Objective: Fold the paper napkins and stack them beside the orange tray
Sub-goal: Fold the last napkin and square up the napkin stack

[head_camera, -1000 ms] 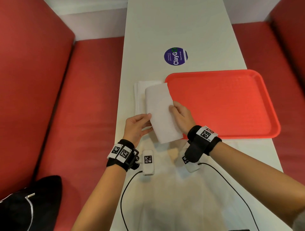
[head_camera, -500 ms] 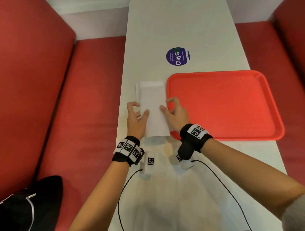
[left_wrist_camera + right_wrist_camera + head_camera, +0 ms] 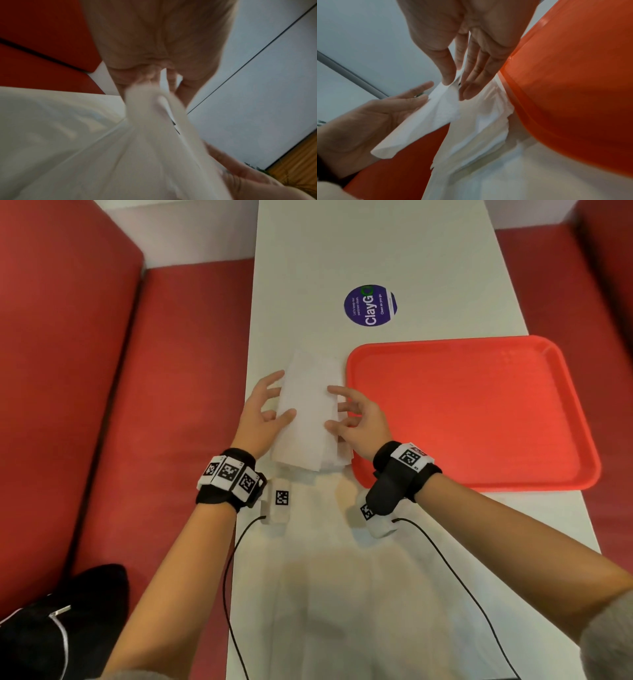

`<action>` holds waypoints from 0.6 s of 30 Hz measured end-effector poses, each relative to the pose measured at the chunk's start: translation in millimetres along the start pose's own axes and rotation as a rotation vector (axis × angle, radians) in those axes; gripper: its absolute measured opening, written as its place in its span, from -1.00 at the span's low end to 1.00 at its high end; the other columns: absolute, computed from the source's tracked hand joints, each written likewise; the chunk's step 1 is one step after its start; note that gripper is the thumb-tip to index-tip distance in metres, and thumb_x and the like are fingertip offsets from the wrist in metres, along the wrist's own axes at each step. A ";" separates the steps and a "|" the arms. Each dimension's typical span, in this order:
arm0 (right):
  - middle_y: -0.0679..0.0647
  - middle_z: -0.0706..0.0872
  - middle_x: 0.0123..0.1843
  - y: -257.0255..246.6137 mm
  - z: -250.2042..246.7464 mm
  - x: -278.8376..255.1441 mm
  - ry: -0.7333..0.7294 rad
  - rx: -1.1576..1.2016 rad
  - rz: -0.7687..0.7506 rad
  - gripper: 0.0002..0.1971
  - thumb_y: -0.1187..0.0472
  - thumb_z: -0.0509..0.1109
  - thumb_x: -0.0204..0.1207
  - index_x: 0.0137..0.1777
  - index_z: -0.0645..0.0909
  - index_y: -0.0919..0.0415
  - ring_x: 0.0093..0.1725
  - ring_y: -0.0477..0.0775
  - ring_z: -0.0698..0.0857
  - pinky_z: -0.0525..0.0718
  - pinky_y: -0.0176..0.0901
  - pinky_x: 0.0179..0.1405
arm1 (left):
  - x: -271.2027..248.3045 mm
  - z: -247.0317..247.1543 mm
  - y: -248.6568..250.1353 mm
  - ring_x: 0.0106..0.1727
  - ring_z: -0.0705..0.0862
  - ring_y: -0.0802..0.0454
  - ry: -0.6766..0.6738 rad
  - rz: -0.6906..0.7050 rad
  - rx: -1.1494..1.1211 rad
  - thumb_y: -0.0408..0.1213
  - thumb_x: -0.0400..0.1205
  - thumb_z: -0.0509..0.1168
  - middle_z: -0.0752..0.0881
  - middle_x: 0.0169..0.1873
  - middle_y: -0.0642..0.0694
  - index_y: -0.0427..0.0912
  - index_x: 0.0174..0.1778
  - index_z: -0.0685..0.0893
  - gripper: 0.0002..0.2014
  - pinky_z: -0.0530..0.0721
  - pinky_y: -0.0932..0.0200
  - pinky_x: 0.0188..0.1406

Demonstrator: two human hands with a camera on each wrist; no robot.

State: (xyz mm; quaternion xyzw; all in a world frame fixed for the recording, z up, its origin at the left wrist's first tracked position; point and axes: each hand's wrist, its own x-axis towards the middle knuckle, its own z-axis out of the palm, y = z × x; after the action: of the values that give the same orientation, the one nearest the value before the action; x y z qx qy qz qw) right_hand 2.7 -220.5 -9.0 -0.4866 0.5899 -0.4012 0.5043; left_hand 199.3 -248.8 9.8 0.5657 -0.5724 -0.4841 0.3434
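A folded white napkin (image 3: 308,412) hangs just above the stack of folded napkins (image 3: 337,455), which lies on the white table against the left rim of the orange tray (image 3: 462,412). My right hand (image 3: 346,412) pinches the napkin's right edge; the right wrist view shows that edge between thumb and fingers (image 3: 467,88). My left hand (image 3: 265,409) is at the napkin's left edge with its fingers spread straight and its thumb lying on top. The left wrist view is blurred and filled by the napkin (image 3: 137,148).
A round purple sticker (image 3: 370,305) lies on the table beyond the tray. Red bench seats (image 3: 171,405) run along both sides of the narrow table. A black bag (image 3: 68,611) sits on the left bench. Thin black cables trail from both wrists.
Both hands have carried the napkin away from me and leftward. It was tilted over the tray's corner and now hangs lined up over the stack. The left fingers have straightened.
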 end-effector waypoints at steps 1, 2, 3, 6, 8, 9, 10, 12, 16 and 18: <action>0.15 0.70 0.06 2.2 1.3 1.3 0.007 0.016 0.021 -0.44 0.46 0.47 0.43 0.39 0.58 0.00 -0.30 0.05 0.71 0.80 -0.08 -0.29 | 2.8 1.7 -2.1 0.27 0.63 0.07 0.045 -0.036 0.027 -0.39 0.59 0.42 0.63 0.29 -0.13 -0.03 0.53 0.43 -0.42 0.66 0.17 0.10; 0.25 0.70 0.05 5.5 2.5 2.8 0.024 0.028 0.048 -0.43 0.51 0.45 0.42 0.37 0.59 0.02 -0.32 0.07 0.71 0.78 -0.13 -0.34 | 3.5 4.3 -4.5 0.18 0.64 0.12 0.083 -0.060 0.072 -0.33 0.59 0.43 0.63 0.26 -0.10 -0.04 0.52 0.43 -0.43 0.64 0.23 0.07; 0.31 0.70 0.02 8.1 3.7 4.0 0.046 0.038 0.081 -0.45 0.54 0.43 0.40 0.34 0.60 0.06 -0.37 0.07 0.70 0.75 -0.17 -0.39 | 1.9 7.2 -5.8 0.07 0.63 0.15 0.111 -0.061 0.136 -0.27 0.57 0.46 0.60 0.25 -0.07 -0.05 0.49 0.44 -0.43 0.63 0.30 0.00; 0.33 0.71 -0.13 13.3 3.8 6.7 0.120 0.076 0.169 -0.56 0.57 0.46 0.38 0.20 0.62 0.19 -0.48 0.10 0.66 0.68 -0.22 -0.47 | -10.3 17.8 -8.2 0.08 0.55 0.10 0.082 0.048 0.376 -0.12 0.41 0.61 0.43 0.29 0.00 0.01 0.30 0.55 -0.43 0.57 0.30 0.07; 0.27 0.73 -0.21 15.1 3.6 8.5 0.148 0.066 0.187 -0.64 0.54 0.49 0.38 0.12 0.63 0.23 -0.49 0.07 0.68 0.66 -0.27 -0.50 | -20.4 23.7 -10.9 0.23 0.47 0.08 -0.010 0.078 0.465 -0.05 0.25 0.69 0.33 0.37 -0.03 -0.02 0.10 0.61 -0.43 0.46 0.25 0.23; 0.21 0.73 -0.26 15.0 3.2 9.7 0.154 0.049 0.185 -0.67 0.52 0.51 0.38 0.10 0.64 0.25 -0.51 -0.01 0.68 0.65 -0.31 -0.51 | -24.4 25.9 -12.4 0.29 0.44 0.02 -0.056 0.066 0.490 -0.03 0.19 0.72 0.28 0.41 -0.04 -0.03 0.03 0.61 -0.42 0.42 0.22 0.27; 0.13 0.72 -0.33 15.1 3.2 10.5 0.157 0.032 0.183 -0.70 0.49 0.52 0.38 0.08 0.65 0.26 -0.53 -0.11 0.68 0.62 -0.36 -0.51 | -27.9 27.4 -12.4 0.33 0.39 -0.03 -0.095 0.047 0.513 -0.02 0.13 0.73 0.22 0.45 -0.05 -0.03 0.00 0.60 -0.39 0.39 0.18 0.29; 0.04 0.68 -0.39 15.3 3.0 12.2 0.168 0.014 0.185 -0.74 0.46 0.54 0.37 0.04 0.66 0.26 -0.57 -0.22 0.64 0.60 -0.40 -0.51 | -32.0 29.4 -12.1 0.39 0.28 -0.08 -0.146 0.011 0.564 -0.06 0.08 0.76 0.12 0.51 -0.04 -0.01 0.01 0.56 -0.33 0.37 0.14 0.26; 0.07 0.71 -0.33 17.4 5.1 15.0 0.185 -0.043 0.179 -0.80 0.40 0.58 0.34 -0.11 0.66 0.20 -0.41 -0.10 0.67 0.66 -0.31 -0.38 | -36.1 29.6 -13.0 0.45 0.25 -0.12 -0.176 0.012 0.606 -0.36 0.19 0.66 0.05 0.57 -0.06 -0.04 -0.01 0.54 -0.45 0.34 0.18 0.24; 0.06 0.71 -0.32 18.4 5.9 15.5 0.181 -0.076 0.166 -0.80 0.38 0.61 0.32 -0.19 0.65 0.16 -0.38 -0.10 0.65 0.64 -0.40 -0.37 | -37.3 27.6 -14.9 0.49 0.28 -0.13 -0.148 0.042 0.581 -0.40 0.27 0.59 0.10 0.57 -0.07 -0.07 -0.08 0.59 -0.60 0.29 0.22 0.32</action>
State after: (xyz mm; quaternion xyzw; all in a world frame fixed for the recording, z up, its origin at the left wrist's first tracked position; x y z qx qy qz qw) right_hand 5.1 -231.8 -30.9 -0.4166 0.6861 -0.3779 0.4615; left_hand 182.6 -206.0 -6.7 0.5916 -0.7220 -0.3327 0.1344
